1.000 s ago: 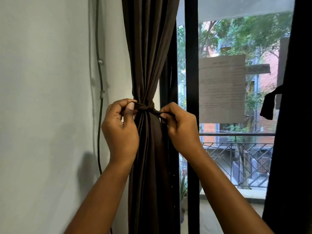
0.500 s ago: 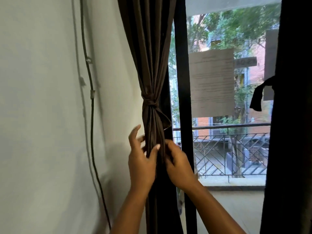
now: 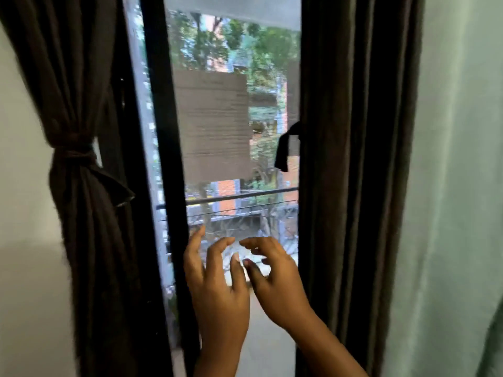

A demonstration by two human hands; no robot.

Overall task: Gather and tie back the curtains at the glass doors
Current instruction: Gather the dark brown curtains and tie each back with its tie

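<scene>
Left curtain (image 3: 81,131) — gathered and cinched by a knotted tie (image 3: 73,155) beside the dark door frame (image 3: 163,131). Right curtain (image 3: 353,159) hangs loose, its tie strap (image 3: 285,148) dangling against the glass. Left hand (image 3: 217,284) and right hand (image 3: 275,278) — fingers spread, relaxed, holding nothing — float close together before the pane.

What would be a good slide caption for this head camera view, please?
Left curtain tied back with its tie; both hands, left hand and right hand, empty before the glass door; right curtain hangs loose.
</scene>
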